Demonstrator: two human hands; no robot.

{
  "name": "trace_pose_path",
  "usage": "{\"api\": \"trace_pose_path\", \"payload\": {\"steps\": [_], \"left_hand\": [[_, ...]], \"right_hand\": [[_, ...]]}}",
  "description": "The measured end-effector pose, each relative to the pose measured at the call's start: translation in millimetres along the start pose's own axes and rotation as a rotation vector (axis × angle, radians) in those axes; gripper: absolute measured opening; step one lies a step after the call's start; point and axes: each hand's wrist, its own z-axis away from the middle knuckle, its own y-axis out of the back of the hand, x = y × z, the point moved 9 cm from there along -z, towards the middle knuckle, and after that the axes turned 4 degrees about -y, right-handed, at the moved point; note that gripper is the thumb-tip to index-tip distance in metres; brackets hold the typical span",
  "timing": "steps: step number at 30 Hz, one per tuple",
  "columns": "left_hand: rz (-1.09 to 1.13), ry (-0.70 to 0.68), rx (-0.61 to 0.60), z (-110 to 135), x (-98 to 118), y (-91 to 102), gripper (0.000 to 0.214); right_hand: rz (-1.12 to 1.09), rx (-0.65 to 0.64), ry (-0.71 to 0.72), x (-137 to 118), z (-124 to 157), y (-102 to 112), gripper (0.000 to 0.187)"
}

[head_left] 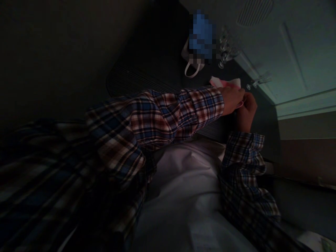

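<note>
The scene is dark and tilted. Both my arms, in plaid sleeves, reach to the upper right. My left hand (233, 99) is closed on a pink and white cloth (225, 83) that sticks out above its knuckles. My right hand (247, 112) is curled right against the left one, touching the same cloth's lower edge (240, 104). What its fingers hold is hard to make out. Both hands hover over a dark surface (157, 70), close to a metal door handle (258, 82).
A pale door (296, 52) with a vent fills the upper right. A white mug (193, 66) and a clear glass object (228, 49) stand behind the hands. A ribbed dark mat (131, 82) lies left of them. White fabric (183, 182) covers my lap.
</note>
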Motion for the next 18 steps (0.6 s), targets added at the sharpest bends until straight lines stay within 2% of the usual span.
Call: {"api": "trace_pose_path", "payload": {"steps": [18], "left_hand": [[-0.028, -0.012, 0.007, -2.2, 0.9, -2.1, 0.042]], "right_hand": [[-0.014, -0.013, -0.01, 3.9, 0.2, -0.5, 0.034]]}}
